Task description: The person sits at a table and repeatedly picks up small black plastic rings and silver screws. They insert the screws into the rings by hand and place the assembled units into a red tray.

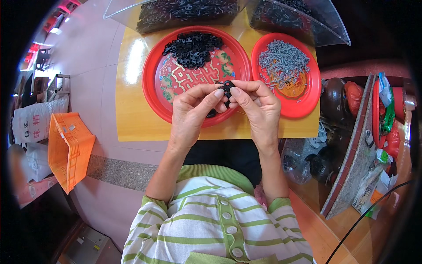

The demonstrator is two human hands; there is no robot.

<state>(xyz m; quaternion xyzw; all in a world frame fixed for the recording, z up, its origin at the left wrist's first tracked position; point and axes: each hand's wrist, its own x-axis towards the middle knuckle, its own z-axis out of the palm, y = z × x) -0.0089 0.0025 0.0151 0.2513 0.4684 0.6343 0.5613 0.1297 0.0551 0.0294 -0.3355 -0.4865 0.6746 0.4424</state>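
Note:
Between both hands is a small black plastic part with holes [227, 89], pinched over the near right rim of a round red tray [151, 94]. My left hand [193, 108] grips it from the left with thumb and fingers. On the other side, my right hand [258, 105] pinches the same part. A heap of similar black parts [193, 49] lies at the far side of the tray. To the right, an oval red plate [311, 94] bears a pile of small grey screws or pins [283, 61]. Whether a screw sits in the held part is hidden by my fingers.
Two clear bins, a left bin [189, 15] and a right bin [303, 22], stand at the table's far edge with more dark parts. The yellow table [132, 125] ends just before my body. An orange crate [72, 149] is on the floor at left; shelves [351, 145] with bags stand right.

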